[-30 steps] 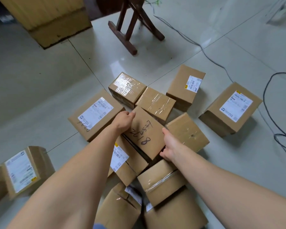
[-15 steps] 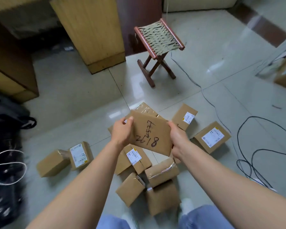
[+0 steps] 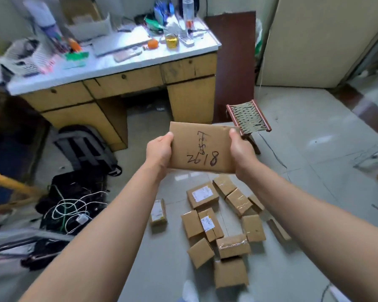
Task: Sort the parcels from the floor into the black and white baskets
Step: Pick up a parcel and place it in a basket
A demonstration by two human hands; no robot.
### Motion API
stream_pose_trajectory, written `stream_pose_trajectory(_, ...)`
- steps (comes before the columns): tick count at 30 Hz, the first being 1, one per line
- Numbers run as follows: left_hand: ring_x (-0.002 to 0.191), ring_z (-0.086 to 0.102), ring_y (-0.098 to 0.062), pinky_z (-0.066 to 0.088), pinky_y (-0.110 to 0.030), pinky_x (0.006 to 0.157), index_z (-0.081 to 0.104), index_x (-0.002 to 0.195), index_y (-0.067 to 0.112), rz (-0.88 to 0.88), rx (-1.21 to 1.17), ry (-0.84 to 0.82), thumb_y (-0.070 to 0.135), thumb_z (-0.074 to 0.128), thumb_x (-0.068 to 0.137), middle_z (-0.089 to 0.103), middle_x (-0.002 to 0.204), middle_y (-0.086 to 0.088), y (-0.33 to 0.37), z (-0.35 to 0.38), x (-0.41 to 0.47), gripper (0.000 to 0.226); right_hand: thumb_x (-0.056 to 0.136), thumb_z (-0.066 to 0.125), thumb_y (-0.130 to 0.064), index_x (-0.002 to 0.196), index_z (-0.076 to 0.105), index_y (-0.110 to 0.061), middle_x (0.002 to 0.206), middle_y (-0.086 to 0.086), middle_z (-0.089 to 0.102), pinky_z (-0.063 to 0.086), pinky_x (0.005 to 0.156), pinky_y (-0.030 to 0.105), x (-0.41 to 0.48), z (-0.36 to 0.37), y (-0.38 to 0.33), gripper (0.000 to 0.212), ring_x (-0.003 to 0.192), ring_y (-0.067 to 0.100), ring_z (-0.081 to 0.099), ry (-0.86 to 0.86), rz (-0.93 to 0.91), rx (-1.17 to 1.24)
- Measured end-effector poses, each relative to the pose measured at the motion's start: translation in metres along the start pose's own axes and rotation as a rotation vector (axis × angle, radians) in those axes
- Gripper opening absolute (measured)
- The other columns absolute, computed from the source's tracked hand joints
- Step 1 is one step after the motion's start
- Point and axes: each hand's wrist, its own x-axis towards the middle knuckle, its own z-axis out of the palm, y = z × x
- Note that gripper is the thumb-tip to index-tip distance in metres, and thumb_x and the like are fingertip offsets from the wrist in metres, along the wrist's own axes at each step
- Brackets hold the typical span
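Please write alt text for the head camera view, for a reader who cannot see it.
Both hands, left and right, hold a flat cardboard parcel marked "2618" up above a tiled floor. More parcels lie scattered below, with a cluttered desk and a small stool behind.

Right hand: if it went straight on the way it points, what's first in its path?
Likely the small woven-seat folding stool, just beyond the right hand; depth is uncertain.

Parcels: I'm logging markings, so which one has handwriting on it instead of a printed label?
The parcel held up between the left hand and right hand: black marker scrawl covers its face, while those on the floor show printed labels or plain tape.
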Motion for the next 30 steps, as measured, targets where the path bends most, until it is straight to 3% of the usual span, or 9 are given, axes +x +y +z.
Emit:
stream_pose_trajectory(2, 0.078, 0.057, -0.02, 0.051, -0.033, 0.072, 0.059, 0.072, 0.019, 0.038, -0.052, 0.074, 0.031, 0.05, 0.095, 0.06, 0.078, -0.002, 0.019, -0.024, -0.024, 0.027, 0.094, 0.036, -0.054, 0.125, 0.053, -0.009, 0.116, 0.008, 0.061, 0.052, 0.086, 0.037, -0.025, 0.01, -0.021, 0.056, 0.09, 0.022, 0.06, -0.062, -0.057, -0.058)
stream_pose_trajectory(5, 0.072, 0.059, -0.02, 0.051, -0.031, 0.064, 0.057, 0.077, 0.016, 0.04, -0.162, 0.194, 0.029, 0.048, 0.096, 0.062, 0.081, -0.006, 0.032, -0.059, -0.062, 0.025, 0.1, 0.032, -0.047, 0.133, 0.044, -0.008, 0.116, 0.001, 0.055, 0.04, 0.074, 0.028, -0.068, 0.02, -0.042, 0.053, 0.076, 0.014, 0.048, -0.174, -0.123, -0.164)
stream_pose_trajectory(8, 0.069, 0.058, -0.019, 0.048, -0.027, 0.054, 0.056, 0.077, 0.016, 0.029, -0.267, 0.359, 0.029, 0.048, 0.095, 0.061, 0.081, -0.005, 0.029, -0.093, -0.108, 0.024, 0.1, 0.032, -0.048, 0.121, 0.047, -0.012, 0.085, 0.003, 0.054, 0.042, 0.066, 0.03, -0.11, 0.034, -0.045, 0.044, 0.07, 0.015, 0.049, -0.309, -0.153, -0.243)
stream_pose_trajectory(10, 0.068, 0.055, -0.018, 0.043, -0.026, 0.053, 0.054, 0.075, 0.017, 0.028, -0.325, 0.482, 0.03, 0.048, 0.095, 0.059, 0.079, -0.003, 0.023, -0.114, -0.139, 0.025, 0.099, 0.031, -0.048, 0.111, 0.046, -0.012, 0.083, 0.005, 0.055, 0.047, 0.069, 0.035, -0.141, 0.044, -0.04, 0.04, 0.073, 0.018, 0.054, -0.4, -0.18, -0.281)
stream_pose_trajectory(14, 0.076, 0.056, -0.02, 0.046, -0.031, 0.065, 0.056, 0.082, 0.016, -0.007, -0.414, 0.684, 0.033, 0.048, 0.095, 0.061, 0.089, -0.004, 0.003, -0.165, -0.205, 0.023, 0.098, 0.034, -0.047, 0.108, 0.047, -0.012, 0.091, 0.008, 0.058, 0.053, 0.08, 0.04, -0.197, 0.07, -0.021, 0.039, 0.08, 0.023, 0.058, -0.576, -0.246, -0.381)
stream_pose_trajectory(19, 0.092, 0.063, -0.025, 0.053, -0.045, 0.087, 0.059, 0.091, 0.019, -0.027, -0.544, 0.954, 0.034, 0.053, 0.092, 0.065, 0.097, -0.004, -0.034, -0.238, -0.302, 0.017, 0.096, 0.037, -0.05, 0.106, 0.05, -0.013, 0.093, 0.011, 0.061, 0.052, 0.083, 0.041, -0.287, 0.107, 0.013, 0.04, 0.084, 0.026, 0.06, -0.84, -0.267, -0.521)
stream_pose_trajectory(24, 0.095, 0.064, -0.031, 0.052, -0.052, 0.088, 0.061, 0.09, 0.015, -0.04, -0.677, 1.192, 0.038, 0.06, 0.085, 0.067, 0.105, -0.011, -0.087, -0.31, -0.402, 0.023, 0.095, 0.041, -0.048, 0.115, 0.054, -0.011, 0.104, 0.011, 0.061, 0.048, 0.081, 0.035, -0.391, 0.142, 0.068, 0.044, 0.088, 0.027, 0.059, -1.089, -0.306, -0.583)
stream_pose_trajectory(30, 0.088, 0.066, -0.029, 0.054, -0.051, 0.085, 0.061, 0.087, 0.014, -0.064, -0.805, 1.461, 0.034, 0.058, 0.089, 0.067, 0.104, -0.011, -0.162, -0.376, -0.544, 0.02, 0.097, 0.039, -0.047, 0.133, 0.046, -0.011, 0.121, 0.013, 0.057, 0.043, 0.101, 0.045, -0.533, 0.164, 0.166, 0.052, 0.111, 0.032, 0.055, -1.38, -0.363, -0.761)
